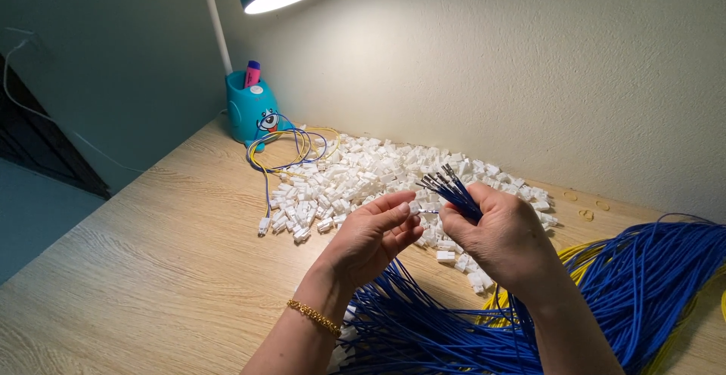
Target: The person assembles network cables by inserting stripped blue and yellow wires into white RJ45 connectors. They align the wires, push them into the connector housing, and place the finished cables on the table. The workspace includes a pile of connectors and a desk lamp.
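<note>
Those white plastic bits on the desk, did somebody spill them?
They look dumped: the white connectors lie in a loose heap on the wooden desk, not in any box. A few rubber bands lie scattered near the wall. Nothing looks broken.

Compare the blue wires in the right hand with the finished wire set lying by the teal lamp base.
The blue wires stand gripped as a tight bunch in the right hand, bare metal tips up; the finished wire set lies loose and looped on the desk. The bunch is all blue; the set mixes blue and yellow and ends in a white connector. Both are thin insulated wires.
</note>
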